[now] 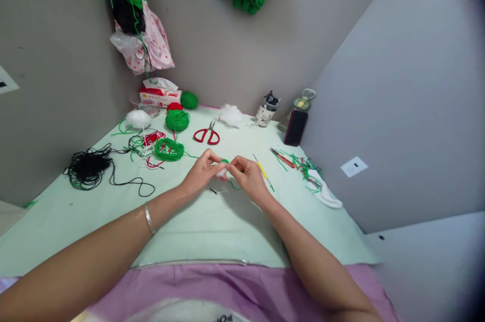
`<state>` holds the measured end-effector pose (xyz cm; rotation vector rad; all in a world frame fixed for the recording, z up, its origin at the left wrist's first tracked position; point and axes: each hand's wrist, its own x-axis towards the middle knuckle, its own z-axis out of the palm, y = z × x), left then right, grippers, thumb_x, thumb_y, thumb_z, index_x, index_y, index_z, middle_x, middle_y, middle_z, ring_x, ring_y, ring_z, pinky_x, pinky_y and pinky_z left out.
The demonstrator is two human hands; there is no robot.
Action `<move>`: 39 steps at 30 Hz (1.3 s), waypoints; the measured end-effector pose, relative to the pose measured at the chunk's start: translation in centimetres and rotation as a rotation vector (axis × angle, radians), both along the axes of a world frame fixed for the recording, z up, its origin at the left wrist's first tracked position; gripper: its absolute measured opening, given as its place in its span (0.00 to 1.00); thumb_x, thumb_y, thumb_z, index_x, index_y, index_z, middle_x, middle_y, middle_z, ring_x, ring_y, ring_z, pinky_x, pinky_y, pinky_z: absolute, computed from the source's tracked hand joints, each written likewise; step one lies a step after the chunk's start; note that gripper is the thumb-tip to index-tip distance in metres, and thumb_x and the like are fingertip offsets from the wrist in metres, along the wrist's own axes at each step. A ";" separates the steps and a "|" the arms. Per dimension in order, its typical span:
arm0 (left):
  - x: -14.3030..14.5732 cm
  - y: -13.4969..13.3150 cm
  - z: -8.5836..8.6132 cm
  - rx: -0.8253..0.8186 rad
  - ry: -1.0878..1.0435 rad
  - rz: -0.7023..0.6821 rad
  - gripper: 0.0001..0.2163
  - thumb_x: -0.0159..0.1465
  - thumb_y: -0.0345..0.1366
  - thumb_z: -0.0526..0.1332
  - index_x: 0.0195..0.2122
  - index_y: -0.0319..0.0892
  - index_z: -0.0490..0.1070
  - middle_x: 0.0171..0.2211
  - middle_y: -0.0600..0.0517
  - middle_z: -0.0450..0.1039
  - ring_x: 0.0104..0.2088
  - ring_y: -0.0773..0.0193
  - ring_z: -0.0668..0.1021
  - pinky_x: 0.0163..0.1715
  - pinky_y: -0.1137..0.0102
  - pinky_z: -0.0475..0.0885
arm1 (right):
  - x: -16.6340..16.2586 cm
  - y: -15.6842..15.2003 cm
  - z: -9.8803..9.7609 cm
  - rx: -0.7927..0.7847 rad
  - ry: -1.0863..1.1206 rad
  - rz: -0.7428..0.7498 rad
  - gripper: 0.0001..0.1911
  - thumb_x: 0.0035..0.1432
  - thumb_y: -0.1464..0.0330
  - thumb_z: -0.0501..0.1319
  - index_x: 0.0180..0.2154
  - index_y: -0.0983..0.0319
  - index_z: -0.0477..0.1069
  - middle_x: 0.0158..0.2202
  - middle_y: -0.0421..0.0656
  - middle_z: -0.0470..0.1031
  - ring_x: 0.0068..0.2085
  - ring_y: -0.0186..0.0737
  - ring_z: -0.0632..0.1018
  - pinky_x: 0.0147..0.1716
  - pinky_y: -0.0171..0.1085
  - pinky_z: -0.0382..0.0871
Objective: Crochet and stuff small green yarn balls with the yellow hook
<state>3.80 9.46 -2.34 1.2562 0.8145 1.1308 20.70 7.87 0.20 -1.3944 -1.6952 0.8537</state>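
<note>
Both of my hands meet over the middle of the pale green table (212, 226). My left hand (202, 171) pinches a small piece of green crochet with white stuffing (223, 167) showing in it. My right hand (248, 174) is closed too, its fingertips pressing on the same piece from the right. A yellow-handled crochet hook (263, 170) lies just right of my right hand. A short dark needle (214, 191) rests on the table below the hands. A silver bangle (149, 218) sits on my left wrist.
Red scissors (207, 135), green yarn balls (177, 120), a loose green skein (168, 149) and tangled black yarn (89, 166) lie at the left and back. Green scraps and small snips (299, 164) lie right. A tissue box (159, 96), phone (295, 127) and bottle (265, 112) stand by the wall.
</note>
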 end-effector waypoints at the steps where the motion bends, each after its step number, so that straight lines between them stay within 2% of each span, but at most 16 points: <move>1: 0.0 0.3 -0.2 -0.009 0.013 0.000 0.16 0.61 0.44 0.70 0.35 0.44 0.62 0.29 0.58 0.73 0.26 0.64 0.80 0.32 0.66 0.78 | -0.1 -0.1 0.1 -0.012 0.004 0.035 0.13 0.59 0.59 0.61 0.27 0.60 0.69 0.19 0.33 0.59 0.23 0.31 0.58 0.24 0.34 0.50; 4: 0.0 1.0 -0.8 -0.033 0.076 0.052 0.12 0.64 0.40 0.69 0.38 0.41 0.67 0.31 0.57 0.74 0.24 0.67 0.77 0.28 0.69 0.76 | -0.6 -0.6 0.2 -0.043 0.017 0.138 0.11 0.61 0.61 0.59 0.31 0.60 0.71 0.20 0.33 0.61 0.24 0.32 0.60 0.25 0.34 0.52; 7: 0.0 1.3 -1.0 -0.058 0.136 0.111 0.12 0.70 0.39 0.65 0.50 0.39 0.73 0.44 0.48 0.77 0.36 0.62 0.80 0.35 0.64 0.79 | -1.0 -0.9 0.2 -0.043 0.033 0.173 0.11 0.62 0.61 0.60 0.30 0.60 0.71 0.20 0.33 0.60 0.24 0.32 0.59 0.25 0.34 0.52; 9: 0.1 1.3 -0.8 -0.076 0.148 0.114 0.14 0.71 0.40 0.63 0.54 0.39 0.73 0.49 0.46 0.77 0.41 0.59 0.81 0.40 0.61 0.80 | -0.9 -0.9 0.5 -0.012 0.046 0.154 0.13 0.62 0.60 0.61 0.28 0.60 0.71 0.21 0.34 0.62 0.25 0.33 0.61 0.26 0.35 0.54; 10: 0.0 1.2 -0.7 -0.084 0.145 0.107 0.14 0.71 0.40 0.63 0.53 0.39 0.73 0.47 0.47 0.77 0.40 0.60 0.81 0.39 0.61 0.80 | -0.6 -0.8 0.7 0.016 0.052 0.134 0.13 0.60 0.60 0.63 0.27 0.60 0.72 0.24 0.36 0.66 0.28 0.35 0.64 0.28 0.35 0.56; 12: 0.0 0.9 -0.3 -0.095 0.125 0.089 0.09 0.69 0.39 0.65 0.44 0.39 0.74 0.36 0.52 0.77 0.32 0.64 0.79 0.34 0.66 0.77 | -0.1 -0.5 1.2 0.087 0.074 0.096 0.13 0.57 0.60 0.67 0.26 0.60 0.72 0.35 0.42 0.74 0.37 0.38 0.70 0.34 0.36 0.61; 14: -0.1 0.7 0.0 -0.100 0.099 0.078 0.08 0.65 0.38 0.67 0.35 0.41 0.70 0.26 0.57 0.73 0.26 0.66 0.76 0.30 0.70 0.72 | 0.4 -0.4 1.7 0.110 0.161 0.114 0.13 0.56 0.61 0.68 0.25 0.60 0.71 0.45 0.45 0.76 0.46 0.42 0.73 0.40 0.37 0.65; 15: -0.1 0.6 0.1 -0.101 0.087 0.077 0.09 0.63 0.37 0.68 0.33 0.42 0.69 0.23 0.59 0.71 0.25 0.66 0.75 0.29 0.71 0.70 | 0.5 -0.3 1.9 0.095 0.219 0.144 0.13 0.57 0.60 0.66 0.25 0.59 0.70 0.46 0.46 0.76 0.46 0.42 0.75 0.40 0.38 0.66; 18: -0.1 0.5 0.2 -0.109 0.068 0.075 0.08 0.61 0.36 0.68 0.37 0.43 0.70 0.22 0.60 0.69 0.24 0.66 0.73 0.27 0.72 0.68 | 0.5 -0.4 1.8 0.013 0.325 0.206 0.13 0.61 0.58 0.62 0.30 0.58 0.66 0.40 0.44 0.77 0.30 0.36 0.74 0.30 0.37 0.65; 20: -0.1 0.5 0.1 -0.115 0.070 0.071 0.07 0.64 0.36 0.67 0.41 0.41 0.72 0.26 0.58 0.72 0.26 0.66 0.74 0.27 0.72 0.70 | 0.3 -0.5 1.6 0.036 0.221 0.156 0.10 0.61 0.58 0.60 0.37 0.57 0.66 0.40 0.42 0.76 0.24 0.32 0.69 0.26 0.36 0.61; 22: 0.0 0.5 -0.1 -0.115 0.077 0.069 0.08 0.68 0.38 0.65 0.44 0.39 0.74 0.35 0.53 0.76 0.31 0.65 0.77 0.31 0.68 0.75 | 0.2 -0.5 1.2 0.102 0.050 0.090 0.09 0.59 0.62 0.61 0.40 0.57 0.65 0.39 0.39 0.74 0.24 0.31 0.66 0.27 0.36 0.59; 25: 0.1 0.5 -0.4 -0.113 0.072 0.069 0.13 0.71 0.41 0.63 0.50 0.39 0.74 0.46 0.47 0.77 0.39 0.61 0.80 0.38 0.62 0.79 | 0.1 -0.4 0.8 0.151 -0.111 0.074 0.05 0.55 0.66 0.62 0.34 0.58 0.68 0.31 0.37 0.71 0.28 0.34 0.65 0.32 0.36 0.57; 27: 0.1 0.3 -0.4 -0.112 0.053 0.065 0.11 0.70 0.41 0.64 0.48 0.38 0.74 0.42 0.49 0.77 0.36 0.62 0.80 0.36 0.64 0.79 | 0.0 -0.3 0.5 0.139 -0.132 0.080 0.05 0.55 0.67 0.62 0.29 0.59 0.67 0.27 0.36 0.68 0.29 0.35 0.65 0.32 0.36 0.55; 30: 0.3 -0.1 0.0 -0.108 0.002 0.039 0.09 0.66 0.41 0.66 0.38 0.40 0.72 0.31 0.55 0.73 0.28 0.67 0.75 0.30 0.70 0.74 | 0.0 0.0 0.2 0.111 -0.141 0.039 0.12 0.57 0.63 0.62 0.24 0.59 0.64 0.22 0.34 0.63 0.27 0.34 0.61 0.30 0.36 0.52; 35: 0.5 -0.7 1.2 -0.083 -0.061 -0.049 0.15 0.57 0.47 0.71 0.35 0.42 0.72 0.32 0.55 0.73 0.31 0.65 0.76 0.35 0.68 0.76 | 0.4 0.4 0.2 0.057 -0.078 -0.028 0.17 0.58 0.58 0.60 0.22 0.58 0.60 0.21 0.33 0.56 0.25 0.32 0.57 0.27 0.36 0.50; 39: 0.3 -0.4 1.3 -0.085 -0.049 -0.071 0.16 0.56 0.46 0.71 0.36 0.41 0.71 0.30 0.55 0.73 0.29 0.65 0.77 0.34 0.66 0.77 | 0.6 0.2 1.0 0.020 -0.031 0.040 0.18 0.60 0.55 0.59 0.24 0.59 0.64 0.21 0.33 0.55 0.25 0.33 0.56 0.27 0.36 0.50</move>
